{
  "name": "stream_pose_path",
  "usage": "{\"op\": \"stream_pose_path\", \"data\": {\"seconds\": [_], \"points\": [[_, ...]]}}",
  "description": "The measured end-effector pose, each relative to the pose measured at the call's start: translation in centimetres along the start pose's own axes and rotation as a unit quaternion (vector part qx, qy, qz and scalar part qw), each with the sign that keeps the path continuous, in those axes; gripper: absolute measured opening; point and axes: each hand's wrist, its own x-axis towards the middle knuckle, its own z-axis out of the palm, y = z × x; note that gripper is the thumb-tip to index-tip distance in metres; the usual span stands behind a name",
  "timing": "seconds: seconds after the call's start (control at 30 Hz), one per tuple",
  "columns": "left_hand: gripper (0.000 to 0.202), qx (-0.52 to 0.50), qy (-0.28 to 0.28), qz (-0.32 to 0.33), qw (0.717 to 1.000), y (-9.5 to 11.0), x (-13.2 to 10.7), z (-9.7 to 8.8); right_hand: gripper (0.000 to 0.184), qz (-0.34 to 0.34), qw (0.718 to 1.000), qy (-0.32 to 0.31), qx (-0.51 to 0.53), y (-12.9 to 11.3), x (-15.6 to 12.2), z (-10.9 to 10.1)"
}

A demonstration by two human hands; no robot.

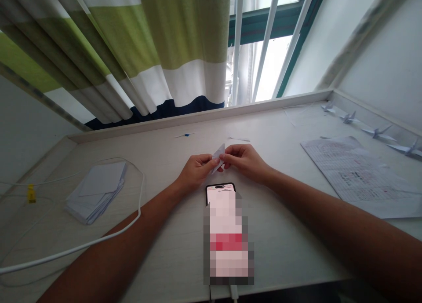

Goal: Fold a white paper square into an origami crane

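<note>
A small folded piece of white paper (218, 155) is held between both hands above the middle of the pale desk (165, 162). My left hand (197, 171) pinches its lower left side with the fingers curled. My right hand (245, 161) pinches its right side, fingers closed on it. Just below the hands a phone (220, 189) lies flat on the desk with its screen lit.
A stack of white paper squares (97, 193) lies at the left, with a white cable (99, 239) looping past it. A printed sheet (359, 173) lies at the right. Several folded paper cranes (377, 131) line the right wall edge. Striped curtain (132, 52) and window bars behind.
</note>
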Motion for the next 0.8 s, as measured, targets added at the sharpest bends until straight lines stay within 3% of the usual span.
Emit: {"op": "stream_pose_path", "data": {"seconds": [0.3, 0.57, 0.7, 0.8], "points": [[0.040, 0.018, -0.011, 0.018, 1.000, -0.26, 0.09, -0.14, 0.027, -0.004, 0.999, 0.006, -0.031, 0.11, 0.08, 0.04], [0.039, 0.044, -0.011, 0.026, 0.999, -0.39, 0.07, -0.14, 0.030, -0.021, 0.999, -0.002, 0.032, 0.62, 0.51, -0.29], [0.040, 0.062, -0.029, 0.034, 0.997, -0.45, 0.02, -0.20, 0.021, -0.031, 0.999, -0.034, 0.006, 0.63, 0.36, -0.28], [0.041, 0.078, -0.029, 0.040, 0.996, -0.51, 0.04, -0.22, 0.026, -0.036, 0.998, -0.059, 0.009, 0.60, 0.16, -0.20]]}}
